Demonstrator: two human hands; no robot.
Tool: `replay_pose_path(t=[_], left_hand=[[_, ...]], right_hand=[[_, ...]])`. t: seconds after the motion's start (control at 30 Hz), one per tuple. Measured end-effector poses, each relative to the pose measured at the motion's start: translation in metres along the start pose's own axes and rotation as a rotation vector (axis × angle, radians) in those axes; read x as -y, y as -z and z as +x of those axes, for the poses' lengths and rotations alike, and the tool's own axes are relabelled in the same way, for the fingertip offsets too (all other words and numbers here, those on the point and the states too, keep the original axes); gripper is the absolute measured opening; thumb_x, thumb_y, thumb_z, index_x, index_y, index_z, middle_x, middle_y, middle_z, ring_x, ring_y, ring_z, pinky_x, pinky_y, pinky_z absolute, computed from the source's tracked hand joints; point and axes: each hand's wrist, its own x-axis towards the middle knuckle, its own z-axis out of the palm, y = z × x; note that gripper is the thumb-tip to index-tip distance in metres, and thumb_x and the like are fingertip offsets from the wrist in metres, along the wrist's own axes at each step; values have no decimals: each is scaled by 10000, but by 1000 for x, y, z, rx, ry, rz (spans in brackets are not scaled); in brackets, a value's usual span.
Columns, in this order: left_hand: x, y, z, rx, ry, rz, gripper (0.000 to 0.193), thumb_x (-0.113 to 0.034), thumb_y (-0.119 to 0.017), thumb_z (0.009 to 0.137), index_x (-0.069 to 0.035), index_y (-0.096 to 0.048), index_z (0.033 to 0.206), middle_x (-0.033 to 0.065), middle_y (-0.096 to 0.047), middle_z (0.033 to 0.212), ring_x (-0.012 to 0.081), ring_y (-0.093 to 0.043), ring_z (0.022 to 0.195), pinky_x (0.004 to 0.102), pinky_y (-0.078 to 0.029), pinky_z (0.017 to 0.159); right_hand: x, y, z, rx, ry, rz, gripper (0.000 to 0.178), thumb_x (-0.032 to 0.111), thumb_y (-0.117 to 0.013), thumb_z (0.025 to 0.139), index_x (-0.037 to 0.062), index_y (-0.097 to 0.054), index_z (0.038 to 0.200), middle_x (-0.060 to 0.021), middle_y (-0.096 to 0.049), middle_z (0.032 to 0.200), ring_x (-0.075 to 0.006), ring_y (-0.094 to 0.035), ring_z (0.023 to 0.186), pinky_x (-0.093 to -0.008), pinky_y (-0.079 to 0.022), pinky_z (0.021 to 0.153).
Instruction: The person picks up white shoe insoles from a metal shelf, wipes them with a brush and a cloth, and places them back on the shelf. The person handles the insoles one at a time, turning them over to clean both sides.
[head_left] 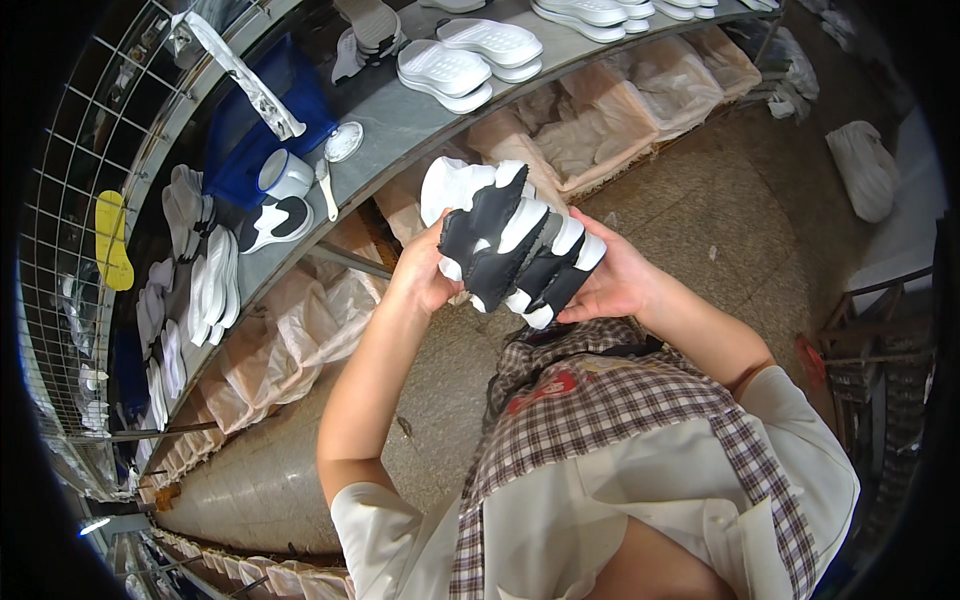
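Between my two hands, in front of my chest, is a bundle of black-and-white shoe soles point(492, 240) held with their patterned black-and-white sides turned up. My left hand point(425, 268) is closed around the left end of the bundle. On the other end, my right hand point(618, 272) grips with its fingers wrapped along the side. A white rounded sole end point(447, 186) sticks out at the far left of the bundle. How many soles are stacked here is hard to make out, and some fingertips are hidden behind them.
Along the curved grey bench point(390, 140) lie white soles point(490, 45), a white mug point(286, 175), a brush point(327, 188), a round lid point(344, 141) and a blue crate point(262, 110). Plastic-lined bins point(640, 90) stand beneath it. A yellow insole point(113, 240) hangs on wire mesh at left.
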Motion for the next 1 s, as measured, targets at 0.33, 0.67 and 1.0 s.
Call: replay_pose_path(t=[0.33,0.67,1.0], left_hand=[[2,-4,-2,-40,3,58,438,-428,-495,949,-81,-544,1212,55,-637,1065,177,-637,917,381,-558,682],[4,-10,-3,-42,15,17,428,-429,-501,947,-80,-556,1190,44,-639,1037,168,-635,897,367,-555,706],[5,-29,-10,-131,50,103,459,-426,-364,995,-94,-465,1296,81,-599,1180,241,-605,1031,453,-513,816]], right_hand=[[2,3,-1,0,-15,-31,733,638,-508,845,103,-416,1338,-212,-442,1288,-381,-455,1148,-553,-413,939],[3,7,-1,-13,-25,7,721,641,-497,848,116,-422,1337,-213,-441,1286,-384,-448,1145,-552,-418,930],[7,23,1,-28,8,-63,740,668,-470,841,109,-451,1326,-213,-457,1285,-390,-482,1102,-536,-442,888]])
